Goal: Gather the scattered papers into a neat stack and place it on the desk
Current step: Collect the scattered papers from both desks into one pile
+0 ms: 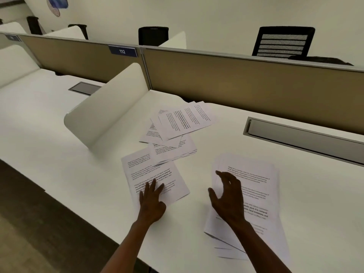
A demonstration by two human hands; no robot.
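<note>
Left hand (151, 201) is pressing flat, fingers spread, on a loose sheet (155, 180). Right hand (228, 198) is hovering open over the rough stack (254, 196) on the tabletop (315, 194). More scattered papers (177, 131) are lying just beyond the left hand.

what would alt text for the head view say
A person's left hand presses flat on a printed sheet while the right hand hovers open over a loose paper stack on a white desk. More scattered papers lie beyond, near a curved divider.
</note>
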